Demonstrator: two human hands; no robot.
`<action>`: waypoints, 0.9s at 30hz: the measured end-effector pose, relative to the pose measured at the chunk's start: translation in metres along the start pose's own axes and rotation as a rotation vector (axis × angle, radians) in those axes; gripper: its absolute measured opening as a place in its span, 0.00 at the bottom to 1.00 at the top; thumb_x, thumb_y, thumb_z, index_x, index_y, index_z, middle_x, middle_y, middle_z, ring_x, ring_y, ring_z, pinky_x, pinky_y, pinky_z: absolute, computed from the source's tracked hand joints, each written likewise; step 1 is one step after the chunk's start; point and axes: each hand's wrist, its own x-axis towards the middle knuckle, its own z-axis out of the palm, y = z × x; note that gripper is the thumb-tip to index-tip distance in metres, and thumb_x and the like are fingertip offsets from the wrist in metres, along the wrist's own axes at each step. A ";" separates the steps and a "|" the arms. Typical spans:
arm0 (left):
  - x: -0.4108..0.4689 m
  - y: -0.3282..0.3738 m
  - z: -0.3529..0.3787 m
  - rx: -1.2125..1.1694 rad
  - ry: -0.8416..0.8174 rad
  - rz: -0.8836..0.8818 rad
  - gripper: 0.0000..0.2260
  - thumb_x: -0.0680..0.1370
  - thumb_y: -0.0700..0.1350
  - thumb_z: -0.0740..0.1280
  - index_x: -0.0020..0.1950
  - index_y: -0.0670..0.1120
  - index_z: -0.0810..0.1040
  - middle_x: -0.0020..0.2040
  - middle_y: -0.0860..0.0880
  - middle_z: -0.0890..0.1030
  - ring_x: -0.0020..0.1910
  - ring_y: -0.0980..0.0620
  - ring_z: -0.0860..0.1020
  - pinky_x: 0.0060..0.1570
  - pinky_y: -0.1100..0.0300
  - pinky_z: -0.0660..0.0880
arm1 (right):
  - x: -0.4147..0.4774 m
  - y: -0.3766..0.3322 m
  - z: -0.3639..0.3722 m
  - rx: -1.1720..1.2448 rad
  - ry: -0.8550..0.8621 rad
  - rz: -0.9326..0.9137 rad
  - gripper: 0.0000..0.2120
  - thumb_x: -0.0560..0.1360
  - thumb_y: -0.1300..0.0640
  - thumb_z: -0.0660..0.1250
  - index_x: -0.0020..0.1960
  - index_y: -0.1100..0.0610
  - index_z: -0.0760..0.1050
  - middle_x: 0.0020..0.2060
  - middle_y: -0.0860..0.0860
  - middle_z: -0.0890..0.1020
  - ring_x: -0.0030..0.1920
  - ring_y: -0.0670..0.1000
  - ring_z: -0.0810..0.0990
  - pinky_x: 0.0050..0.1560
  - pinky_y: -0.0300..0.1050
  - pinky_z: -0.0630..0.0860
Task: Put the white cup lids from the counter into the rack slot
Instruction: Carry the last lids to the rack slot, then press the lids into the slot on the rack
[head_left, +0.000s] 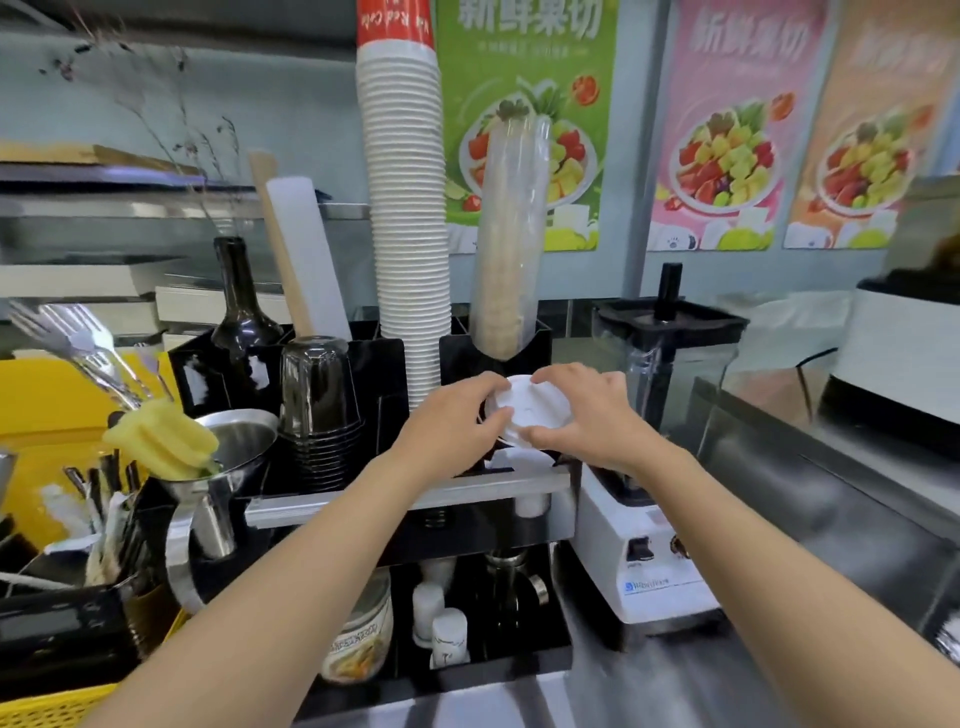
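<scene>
Both the left hand (457, 415) and right hand (582, 410) clamp their fingers (498, 418) around the rim of a round white plastic cup lid (530, 410), held flat above the glossy black rack slot (519, 457). Just behind rises a ribbed stack of white paper cups (405, 208), its topmost red cup lettered "Red Cola". A clear sleeve of transparent cups (511, 234) stands beside it.

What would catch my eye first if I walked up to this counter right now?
Probably the two bare hands, left hand and right hand, together gripping a round white plastic cup lid over the front of the black rack. Just behind rises a very tall stack of white paper cups, reaching out of view. At the far left, a yellow sponge sits in a shiny metal funnel.
</scene>
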 end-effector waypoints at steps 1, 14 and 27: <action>0.005 -0.004 0.003 0.005 -0.013 -0.012 0.14 0.78 0.49 0.61 0.63 0.51 0.72 0.56 0.51 0.79 0.55 0.50 0.76 0.54 0.55 0.73 | 0.005 0.003 0.003 -0.014 -0.018 0.005 0.30 0.68 0.39 0.65 0.66 0.51 0.68 0.64 0.51 0.73 0.66 0.51 0.66 0.63 0.47 0.54; 0.031 -0.045 0.041 0.328 -0.126 0.081 0.10 0.77 0.49 0.59 0.53 0.48 0.76 0.49 0.51 0.81 0.57 0.53 0.73 0.73 0.52 0.48 | 0.038 0.011 0.026 -0.303 -0.379 -0.067 0.28 0.71 0.42 0.64 0.67 0.51 0.66 0.57 0.53 0.74 0.56 0.54 0.73 0.62 0.52 0.56; 0.030 -0.047 0.051 0.640 -0.149 0.138 0.19 0.78 0.52 0.54 0.54 0.45 0.81 0.61 0.51 0.77 0.69 0.52 0.62 0.71 0.50 0.44 | 0.056 0.009 0.029 -0.406 -0.752 0.085 0.33 0.75 0.38 0.58 0.76 0.43 0.51 0.70 0.49 0.70 0.71 0.56 0.64 0.70 0.56 0.51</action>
